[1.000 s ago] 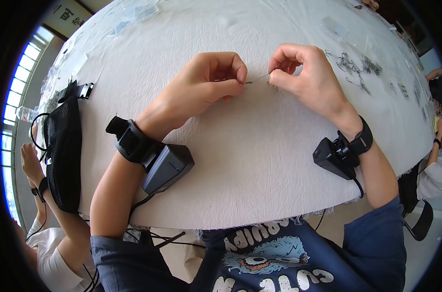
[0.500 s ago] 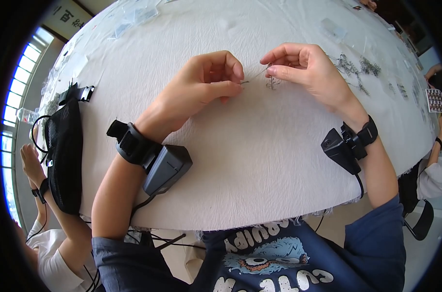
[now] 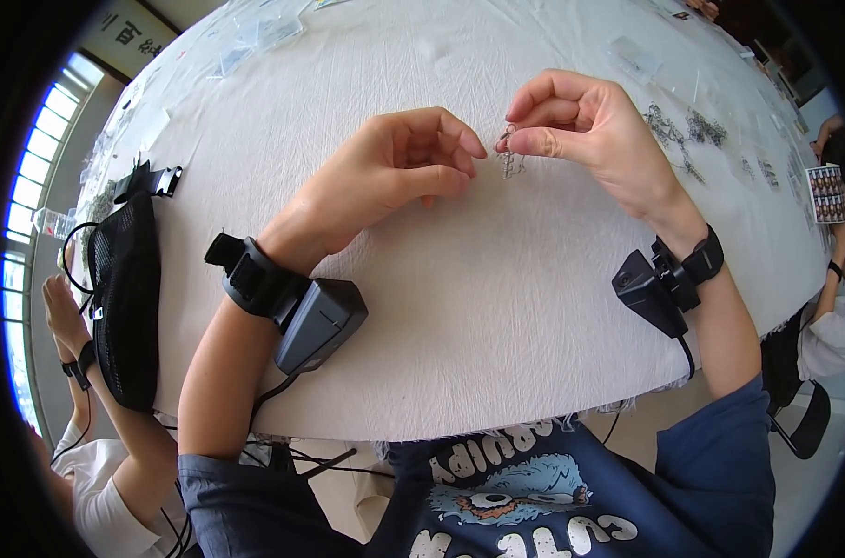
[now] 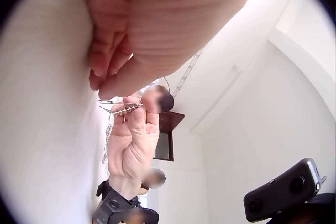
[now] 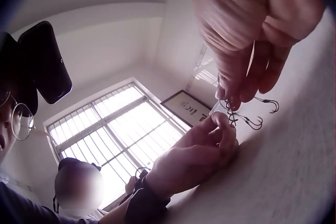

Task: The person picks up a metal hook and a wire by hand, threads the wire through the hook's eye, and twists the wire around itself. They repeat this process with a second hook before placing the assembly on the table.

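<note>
My right hand (image 3: 585, 130) pinches a fishing hook rig (image 3: 509, 167) near its top ring, between thumb and forefinger. A small wire spring (image 4: 126, 110) and several thin hooks (image 5: 254, 124) hang from the pinch; the right wrist view shows the curved hook bends clearly. Just to the left is my left hand (image 3: 395, 167), palm inward, its fingers loosely bent and its thumb apart from the forefinger. Nothing shows between them in the head view. The left fingertips come close to the rig's lower end in the right wrist view.
Tangled metal rigs (image 3: 669, 127) lie beyond my right hand on the white cloth (image 3: 460, 325). A black mesh bag (image 3: 125, 298) lies at the left edge. Clear plastic bags (image 3: 260, 42) are at the back. Other people sit at both sides; one holds a printed sheet (image 3: 827, 193).
A hook and its line stretched from my left fingers to the right hand; the left fingers have let go and spread slightly. The rig now hangs from the right hand, which has risen a little.
</note>
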Available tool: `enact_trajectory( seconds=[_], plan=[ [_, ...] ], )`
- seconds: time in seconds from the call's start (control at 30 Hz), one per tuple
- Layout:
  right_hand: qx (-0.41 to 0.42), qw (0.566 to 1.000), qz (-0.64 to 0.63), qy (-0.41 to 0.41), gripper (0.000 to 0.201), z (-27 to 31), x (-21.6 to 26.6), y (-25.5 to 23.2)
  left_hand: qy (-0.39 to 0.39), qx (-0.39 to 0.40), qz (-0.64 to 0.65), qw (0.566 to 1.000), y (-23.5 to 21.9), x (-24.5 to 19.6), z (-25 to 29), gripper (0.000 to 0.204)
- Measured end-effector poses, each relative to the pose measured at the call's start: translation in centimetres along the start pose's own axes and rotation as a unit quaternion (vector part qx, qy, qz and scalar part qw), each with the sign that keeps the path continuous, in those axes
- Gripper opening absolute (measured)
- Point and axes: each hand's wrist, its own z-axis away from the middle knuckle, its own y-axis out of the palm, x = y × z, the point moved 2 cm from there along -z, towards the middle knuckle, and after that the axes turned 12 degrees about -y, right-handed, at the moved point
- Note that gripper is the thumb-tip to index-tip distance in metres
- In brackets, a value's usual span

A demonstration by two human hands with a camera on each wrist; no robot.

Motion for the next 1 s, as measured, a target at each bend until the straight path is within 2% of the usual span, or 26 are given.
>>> enact_trajectory(
  seconds=[0.1,0.3,0.6,1.0],
  plan=[
    [0.000,1.000,0.019,-0.013,0.012,0.0,0.2,0.4,-0.023,-0.005,-0.012,1.000,0.1,-0.4,0.2,0.017],
    [0.021,1.000,0.013,-0.012,0.011,0.1,0.3,0.9,0.005,-0.008,-0.025,1.000,0.1,-0.1,0.2,0.017],
    [0.026,0.998,0.041,-0.034,0.009,0.2,0.6,1.6,-0.013,-0.023,-0.026,0.999,0.2,-0.4,0.3,0.011],
    [0.030,0.994,0.095,-0.048,0.021,0.3,0.2,1.4,-0.007,-0.025,-0.009,1.000,0.0,-0.1,0.1,0.011]
  ],
)
